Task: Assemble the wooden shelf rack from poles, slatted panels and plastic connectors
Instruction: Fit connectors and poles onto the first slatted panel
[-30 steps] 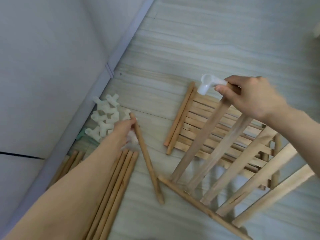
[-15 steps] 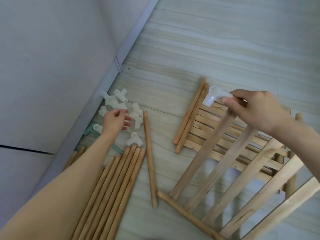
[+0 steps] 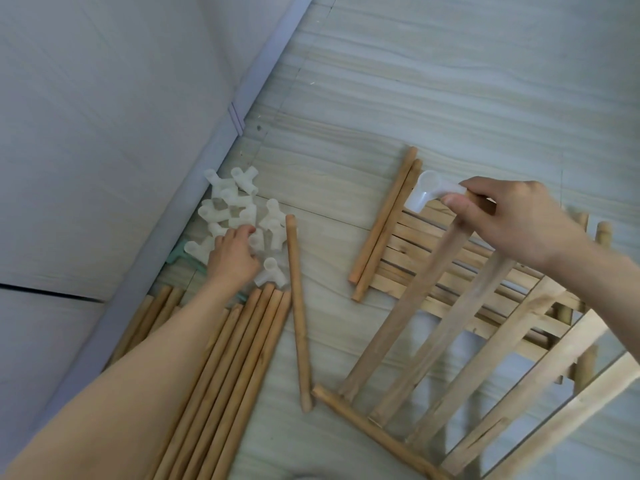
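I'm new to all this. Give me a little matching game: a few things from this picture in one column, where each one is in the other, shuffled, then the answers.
Things:
1. pile of white connectors
2. bundle of poles
3. single connector
4. lone pole

Places:
A. on the upper corner of the raised panel, by the right hand
B. under the left forearm
C. by the baseboard, under the left hand
D. alone on the floor, beside the bundle

Pairs: 1-C, 2-B, 3-A, 4-D

Connectors (image 3: 239, 216) left of panels (image 3: 450, 271)
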`<control>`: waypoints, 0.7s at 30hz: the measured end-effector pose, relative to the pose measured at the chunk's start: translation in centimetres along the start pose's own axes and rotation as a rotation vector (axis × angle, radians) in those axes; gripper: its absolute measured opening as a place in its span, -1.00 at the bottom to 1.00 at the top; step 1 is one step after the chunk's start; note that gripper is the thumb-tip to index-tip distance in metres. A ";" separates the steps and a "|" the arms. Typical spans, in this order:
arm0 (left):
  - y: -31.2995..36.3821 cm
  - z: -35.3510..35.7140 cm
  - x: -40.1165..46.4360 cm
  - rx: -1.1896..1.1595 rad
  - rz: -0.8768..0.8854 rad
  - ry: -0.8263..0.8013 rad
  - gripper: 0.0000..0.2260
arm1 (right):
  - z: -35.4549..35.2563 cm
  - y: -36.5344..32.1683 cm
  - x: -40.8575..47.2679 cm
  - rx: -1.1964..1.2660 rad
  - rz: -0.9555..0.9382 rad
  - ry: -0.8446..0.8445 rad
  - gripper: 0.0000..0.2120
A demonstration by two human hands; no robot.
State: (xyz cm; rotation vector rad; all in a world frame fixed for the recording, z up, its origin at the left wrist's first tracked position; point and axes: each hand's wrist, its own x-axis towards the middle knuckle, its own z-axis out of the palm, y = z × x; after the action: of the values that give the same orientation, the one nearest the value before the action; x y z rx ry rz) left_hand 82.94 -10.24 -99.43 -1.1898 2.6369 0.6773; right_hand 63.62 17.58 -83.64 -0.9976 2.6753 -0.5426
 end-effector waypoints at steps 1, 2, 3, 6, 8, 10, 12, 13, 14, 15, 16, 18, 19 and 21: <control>0.0 0.2 0.0 0.009 -0.012 -0.008 -0.58 | 0.0 0.0 0.0 0.000 0.003 -0.001 -0.62; -0.1 0.3 0.1 -0.004 -0.027 -0.002 -0.60 | 0.0 0.0 0.0 -0.002 0.005 -0.002 -0.63; -0.2 0.5 0.1 -0.048 -0.047 0.015 -0.62 | 0.0 0.0 0.0 -0.005 0.005 -0.003 -0.63; -0.3 0.7 -0.1 -0.216 -0.082 0.055 -0.64 | 0.2 0.0 -0.1 0.000 0.003 0.002 -0.62; 0.0 0.6 -0.5 -0.275 -0.061 0.086 -0.70 | 0.2 0.0 -0.1 0.007 0.004 0.002 -0.63; 0.5 0.2 -1.3 -0.343 -0.034 0.130 -0.76 | 0.2 0.0 -0.2 0.006 0.005 -0.003 -0.64; 1.3 -0.5 -2.1 -0.481 -0.043 0.172 -0.73 | 0.2 -0.1 -0.2 0.008 0.004 -0.003 -0.64; 1.8 -0.8 -2.6 -0.567 -0.050 0.181 -0.74 | 0.2 -0.1 -0.2 0.008 0.006 -0.004 -0.65; 2.3 -1.2 -3.1 -0.659 -0.047 0.180 -0.78 | 0.2 -0.1 -0.2 0.008 0.008 -0.006 -0.65; 2.9 -1.4 -3.6 -0.753 -0.040 0.171 -0.83 | 0.2 -0.2 -0.3 0.008 0.011 -0.010 -0.65; 3.5 -1.6 -4.0 -0.844 -0.034 0.154 -0.87 | 0.2 -0.2 -0.3 0.009 0.014 -0.013 -0.64; 4.8 -1.9 -4.9 -0.985 -0.007 0.102 -0.85 | 0.1 -0.1 -0.3 0.010 0.022 -0.014 -0.63; 5.3 -2.0 -5.2 -1.033 0.018 0.073 -0.82 | 0.0 -0.1 -0.3 0.007 0.023 -0.011 -0.63; 6.3 -2.3 -5.7 -1.083 0.089 0.025 -0.73 | -0.1 0.0 -0.4 -0.001 0.027 -0.004 -0.62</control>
State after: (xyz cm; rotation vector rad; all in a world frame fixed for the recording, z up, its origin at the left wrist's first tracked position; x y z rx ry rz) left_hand 82.11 -3.90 -93.45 -1.2243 2.2955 2.2637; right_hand 63.87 17.90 -83.55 -0.9600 2.6820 -0.5328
